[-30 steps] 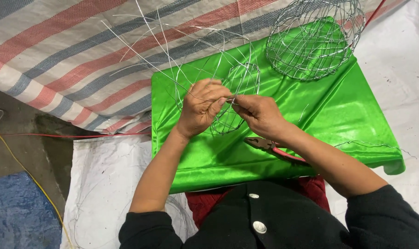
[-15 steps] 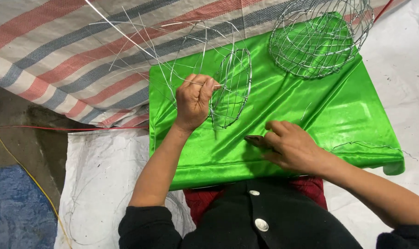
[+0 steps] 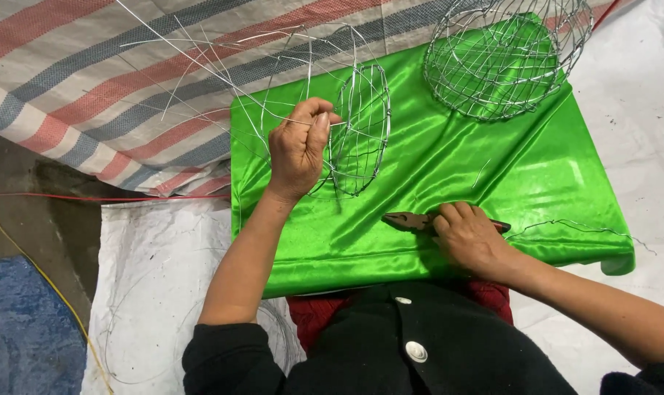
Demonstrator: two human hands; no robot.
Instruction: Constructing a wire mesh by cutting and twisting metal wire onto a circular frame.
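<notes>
Left hand [image 3: 297, 150] pinches the half-built wire frame [image 3: 357, 132] betw. thumb and fingers, closed on a strand at the frame's left edge; frame stands tilted on edge on the green satin cloth [image 3: 449, 183], loose wire ends fanning up and left over the striped tarp [image 3: 91, 80]. Right hand [image 3: 469, 238] lies palm-down on the pliers [image 3: 412, 221], fingers curled over the handles; dark nose sticks out to the left, flat on the cloth near the front edge. Whether the fingers are fully closed round the handles: cannot tell. Step in hand, as judged: pick up tool w/o losing the frame. To do it well: keep the left pinch firm so the frame does not roll or spring; take the pliers by the handles, nose fwd; keep free wire ends away from face and sleeve. Finished wire basket [image 3: 507, 55] sits at the cloth's far right corner, well apart from the frame. A thin loose wire [image 3: 566, 225] trails on the cloth just right of the right hand. Packages, labels, signs: none visible; only a red cord [image 3: 91, 197] and yellow cord [image 3: 32, 271] on the floor at left.
</notes>
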